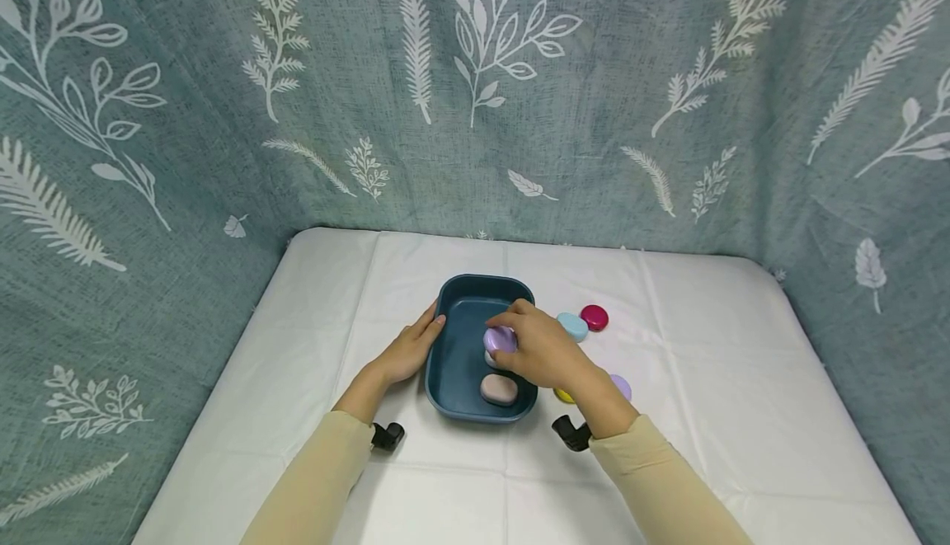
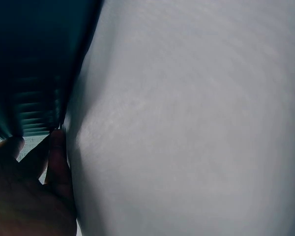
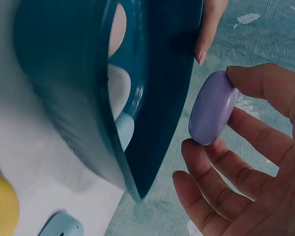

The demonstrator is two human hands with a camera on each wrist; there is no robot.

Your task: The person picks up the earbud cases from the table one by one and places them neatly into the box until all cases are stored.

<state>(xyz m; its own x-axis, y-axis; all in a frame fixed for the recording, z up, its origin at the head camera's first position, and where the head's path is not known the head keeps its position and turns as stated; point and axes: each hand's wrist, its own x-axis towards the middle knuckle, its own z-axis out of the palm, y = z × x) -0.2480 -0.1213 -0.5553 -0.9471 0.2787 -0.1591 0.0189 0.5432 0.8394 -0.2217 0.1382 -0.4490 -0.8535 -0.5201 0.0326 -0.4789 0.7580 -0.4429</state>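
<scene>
My right hand pinches a smooth purple oval piece between thumb and fingertips, above the right side of a dark blue rectangular tray. The left hand holds the tray's left side, thumb at the rim and fingers along the outer wall. Inside the tray lie a pinkish-beige rounded piece, a white piece and a light blue piece; the right hand partly hides these contents in the head view.
Right of the tray on the white-covered table lie a light blue piece, a red piece, another purple piece and a yellow piece, the last two partly behind the right forearm. A patterned green curtain hangs behind the table.
</scene>
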